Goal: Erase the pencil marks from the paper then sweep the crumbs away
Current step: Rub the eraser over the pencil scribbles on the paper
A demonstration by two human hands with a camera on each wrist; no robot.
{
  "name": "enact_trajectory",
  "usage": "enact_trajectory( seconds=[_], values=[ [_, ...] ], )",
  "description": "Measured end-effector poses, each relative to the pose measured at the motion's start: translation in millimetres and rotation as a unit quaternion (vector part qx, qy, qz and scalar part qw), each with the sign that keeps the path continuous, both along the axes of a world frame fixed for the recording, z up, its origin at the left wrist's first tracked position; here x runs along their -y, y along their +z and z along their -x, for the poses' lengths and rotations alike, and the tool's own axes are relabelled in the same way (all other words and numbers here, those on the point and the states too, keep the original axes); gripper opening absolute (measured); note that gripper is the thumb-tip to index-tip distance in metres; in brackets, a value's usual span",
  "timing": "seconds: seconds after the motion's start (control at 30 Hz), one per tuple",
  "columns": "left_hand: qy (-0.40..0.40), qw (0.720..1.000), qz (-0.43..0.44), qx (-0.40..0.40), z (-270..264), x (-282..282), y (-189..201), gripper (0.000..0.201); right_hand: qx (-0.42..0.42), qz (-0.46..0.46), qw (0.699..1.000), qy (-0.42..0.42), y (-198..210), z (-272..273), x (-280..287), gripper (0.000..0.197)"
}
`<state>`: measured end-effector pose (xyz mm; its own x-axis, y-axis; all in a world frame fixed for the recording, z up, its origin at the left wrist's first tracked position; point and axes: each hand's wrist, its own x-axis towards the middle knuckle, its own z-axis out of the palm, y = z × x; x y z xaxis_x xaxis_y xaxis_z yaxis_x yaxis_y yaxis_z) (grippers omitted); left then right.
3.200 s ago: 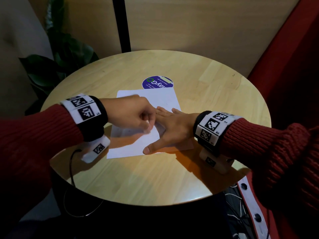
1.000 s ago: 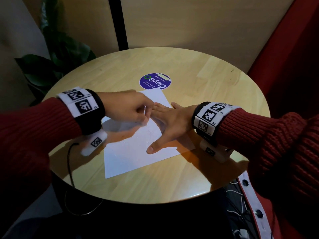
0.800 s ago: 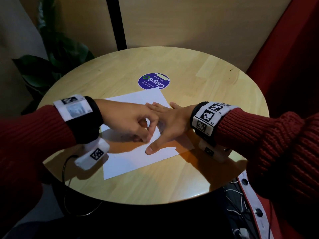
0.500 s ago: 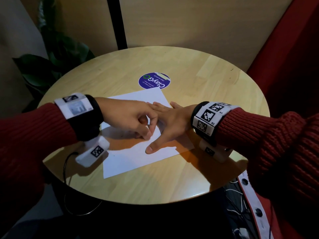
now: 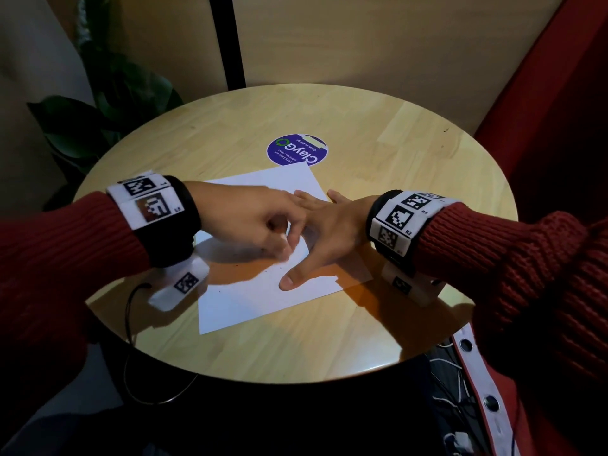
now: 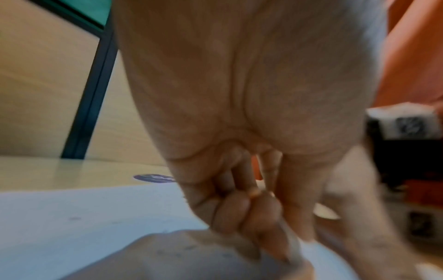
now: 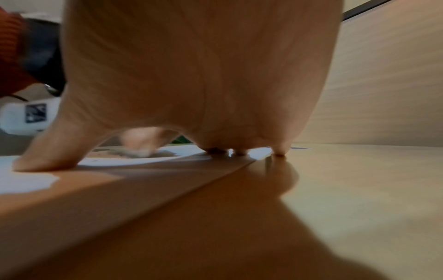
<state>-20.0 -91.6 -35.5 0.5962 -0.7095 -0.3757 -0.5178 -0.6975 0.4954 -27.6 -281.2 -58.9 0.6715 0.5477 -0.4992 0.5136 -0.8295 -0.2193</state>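
A white sheet of paper lies on the round wooden table. My right hand presses flat on the sheet's right part, fingers spread and thumb tip down. My left hand is blurred, with its fingers curled over the middle of the sheet beside the right hand. In the left wrist view its fingertips pinch a small whitish eraser against the paper; most of the eraser is hidden. A few dark specks lie on the sheet near the right thumb. The right wrist view shows my right hand holding the paper's edge down.
A round purple sticker sits on the table just beyond the paper's far corner. A leafy plant stands behind the table on the left. A red seat rises on the right. A black cable hangs off the near left edge.
The paper has turned since the oldest frame. My left hand has rubbed from the far part of the sheet toward its middle. The right hand has stayed pressed in place.
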Motion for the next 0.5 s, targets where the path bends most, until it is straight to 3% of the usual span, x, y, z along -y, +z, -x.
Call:
enact_trajectory(
  seconds=[0.07, 0.2, 0.33, 0.37, 0.5],
  values=[
    [-0.022, 0.998, -0.014, -0.065, 5.7, 1.3, 3.5, 0.007, 0.0, 0.008, 1.0, -0.004, -1.2, -1.1, -0.6, 0.137],
    [0.033, 0.998, 0.002, 0.057, -7.0, -7.0, 1.7, 0.01, 0.0, -0.005, 1.0, -0.001, -0.2, -0.1, -1.1, 0.133],
    [-0.037, 0.997, -0.022, -0.063, 11.3, 0.7, 4.5, 0.007, 0.002, 0.011, 1.0, -0.008, -2.6, -1.1, -1.9, 0.142],
    [-0.035, 0.997, -0.025, -0.063, 9.5, -0.1, 5.3, 0.006, 0.003, 0.011, 1.0, -0.008, -2.5, -0.6, -2.3, 0.143],
    [0.035, 0.997, -0.012, 0.074, -7.6, -10.6, 3.8, 0.01, 0.0, 0.006, 1.0, 0.0, 2.4, 1.4, -2.4, 0.134]
  ],
)
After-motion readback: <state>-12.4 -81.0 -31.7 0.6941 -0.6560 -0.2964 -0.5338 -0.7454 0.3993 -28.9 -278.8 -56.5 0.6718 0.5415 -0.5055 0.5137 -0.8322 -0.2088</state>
